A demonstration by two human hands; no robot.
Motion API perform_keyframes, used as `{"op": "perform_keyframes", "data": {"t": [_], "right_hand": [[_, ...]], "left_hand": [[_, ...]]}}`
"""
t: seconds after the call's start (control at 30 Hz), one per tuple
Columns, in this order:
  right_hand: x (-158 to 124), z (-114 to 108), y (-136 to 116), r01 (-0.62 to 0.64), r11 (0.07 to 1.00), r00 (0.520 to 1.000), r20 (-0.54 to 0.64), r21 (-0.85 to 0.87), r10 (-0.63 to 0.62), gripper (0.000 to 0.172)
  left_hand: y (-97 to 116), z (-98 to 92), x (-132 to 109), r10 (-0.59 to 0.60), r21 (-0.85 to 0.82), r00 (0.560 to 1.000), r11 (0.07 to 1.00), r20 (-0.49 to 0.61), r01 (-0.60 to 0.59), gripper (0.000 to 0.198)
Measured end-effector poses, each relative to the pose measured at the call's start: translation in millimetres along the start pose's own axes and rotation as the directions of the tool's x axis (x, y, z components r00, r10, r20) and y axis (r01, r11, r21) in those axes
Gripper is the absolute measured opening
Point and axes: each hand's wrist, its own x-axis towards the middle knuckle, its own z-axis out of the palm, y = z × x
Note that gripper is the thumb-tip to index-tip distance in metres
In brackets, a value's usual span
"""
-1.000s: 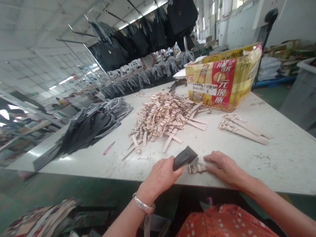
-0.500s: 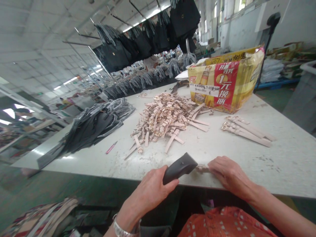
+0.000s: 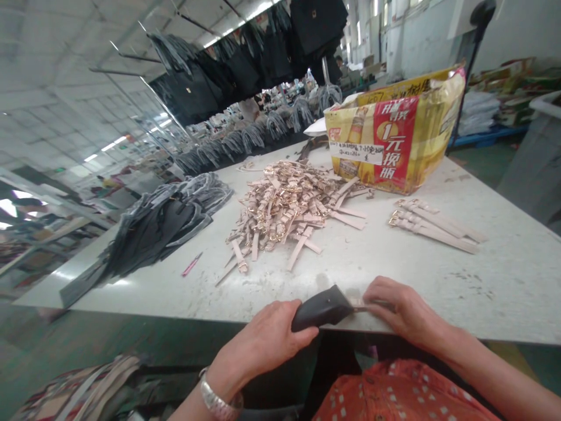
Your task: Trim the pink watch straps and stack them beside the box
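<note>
My left hand (image 3: 263, 342) is closed around a black leather piece (image 3: 322, 307) at the near edge of the white table (image 3: 504, 292). My right hand (image 3: 401, 313) pinches a beige strap (image 3: 360, 303) whose end slips under the black piece; the two hands almost meet. Beyond them lies a big heap of beige straps with gold buckles (image 3: 284, 207). A few finished beige straps (image 3: 432, 225) lie side by side to the right.
A yellow and red cardboard box (image 3: 394, 137) stands at the back right. A pile of black wrapped pieces (image 3: 162, 225) covers the left of the table, with a pink pen (image 3: 193, 263) beside it. Black bags (image 3: 245, 64) hang overhead. A striped bag (image 3: 74, 392) sits low left.
My left hand has drawn the black piece back toward the table's edge and lowered it over the strap's buckle end. My right hand stayed on the strap and shifted slightly nearer.
</note>
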Motion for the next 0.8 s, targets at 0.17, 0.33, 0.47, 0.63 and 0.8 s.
{"op": "perform_keyframes", "data": {"t": [0.17, 0.33, 0.47, 0.63, 0.8], "right_hand": [[-0.7, -1.2, -1.0, -0.108, 0.994, 0.994, -0.029, 0.002, 0.108, 0.02], [-0.9, -3.3, -2.8, -0.142, 0.99, 0.99, 0.007, 0.009, 0.142, 0.028], [-1.4, -1.1, 0.8, -0.142, 0.989, 0.99, -0.014, 0.026, 0.143, 0.032], [-0.7, 2.0, 5.7, -0.123, 0.992, 0.992, -0.03, 0.017, 0.123, 0.025], [-0.1, -2.0, 4.2, -0.107, 0.994, 0.994, -0.013, 0.006, 0.107, 0.025]], "left_hand": [[12.5, -5.2, 14.7, 0.024, -0.058, 0.999, 0.998, 0.036, -0.022, 0.037], [22.4, -1.9, 29.5, 0.08, -0.056, 0.997, 0.995, 0.005, -0.08, 0.036], [14.2, -4.3, 29.0, 0.035, -0.04, 0.999, 0.999, -0.037, -0.036, 0.037], [6.1, -7.6, 7.5, -0.018, -0.016, 1.0, 1.0, 0.004, 0.018, 0.037], [14.0, 1.2, -1.9, 0.034, 0.12, 0.999, 0.992, -0.001, -0.033, 0.035]]}}
